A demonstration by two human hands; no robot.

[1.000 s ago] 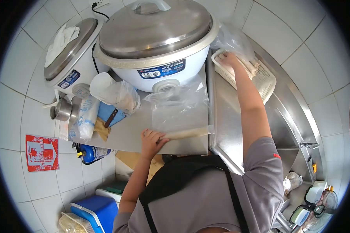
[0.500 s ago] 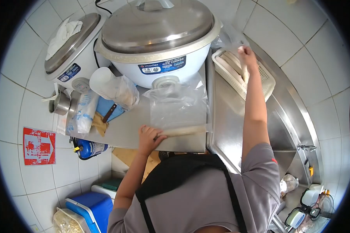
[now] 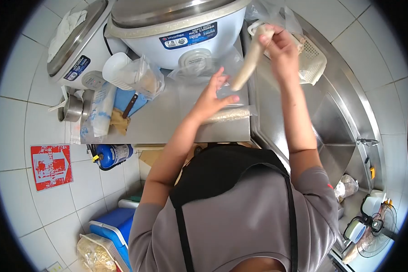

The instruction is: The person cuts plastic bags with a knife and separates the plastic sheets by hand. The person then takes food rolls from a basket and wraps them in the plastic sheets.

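My right hand [image 3: 283, 50] grips one end of a long pale roll [image 3: 248, 63], which hangs tilted over the counter's right edge. My left hand [image 3: 213, 97], fingers spread and holding nothing, is raised beside the roll's lower end. Below it, another pale roll [image 3: 229, 114] lies on the clear plastic sheet [image 3: 186, 90] near the front of the steel counter [image 3: 154, 122]. Behind my right hand is a white perforated basket [image 3: 313, 61]; what it holds is mostly hidden.
A large rice cooker [image 3: 177, 31] stands at the back, a second one [image 3: 79, 45] to its left. Stacked plastic cups [image 3: 118, 70], a knife [image 3: 130, 105], a blue cloth [image 3: 138, 109] and a metal pot [image 3: 71, 109] are on the left. A steel sink [image 3: 335, 118] is at the right.
My right hand has come up from the basket and moved left with a roll in it. My left hand has left the roll on the counter, risen and opened. The view has shifted.
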